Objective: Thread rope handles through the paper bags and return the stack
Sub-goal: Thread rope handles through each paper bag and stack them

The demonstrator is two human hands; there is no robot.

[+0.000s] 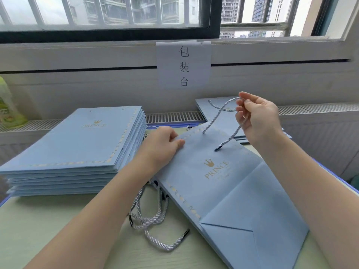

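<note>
**One bag on the table, one rope through its top**

One flat blue paper bag (223, 183) lay on the pale table (38, 230), its long axis running from the folded bottom at 5 o'clock to the open top at 11 o'clock. Two piles of like bags stood by: a tall stack (77, 148) at 9 o'clock and a lower pile (217, 113) at 1 o'clock, the second with a handle already showing. How many bags each held could not be counted.

The left hand (163, 146) lay on the bag's top edge, fingers curled and thumb pressed on the paper, pinching that edge. The right hand (258, 117), raised above the bag at 1 o'clock, pinched one rope handle (223, 109) between thumb and fingertips; the rope rose from a hole near the top edge and its dark-tipped end hung down over the bag.

A bundle of loose ropes (151, 220) lay tangled at 7 o'clock, half under the bag; their number was unclear.
</note>
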